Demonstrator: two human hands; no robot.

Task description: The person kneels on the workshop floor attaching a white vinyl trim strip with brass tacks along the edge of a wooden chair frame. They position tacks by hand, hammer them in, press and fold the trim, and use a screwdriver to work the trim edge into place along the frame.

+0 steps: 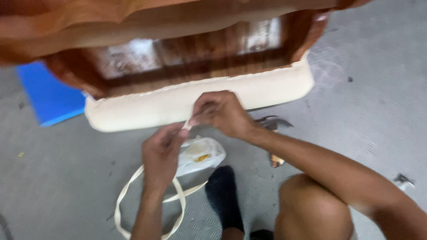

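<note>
Both hands pinched shut on cream trim strip point(133, 195): left hand point(161, 153), right hand point(221, 113). Limp, light, probably slippery; best gripped near cushion edge point(267, 89).

Glossy varnished wood frame point(187, 58); matt cream upholstery point(200, 100); cream trim strip point(133, 195); textured grey floor point(373, 111).

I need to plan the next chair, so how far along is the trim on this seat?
The cream seat edge already shows trim along its upper seam. In hand: the left hand and right hand pinch the cream strip at the front. Left: a long loop of strip lies loose on the floor.
</note>
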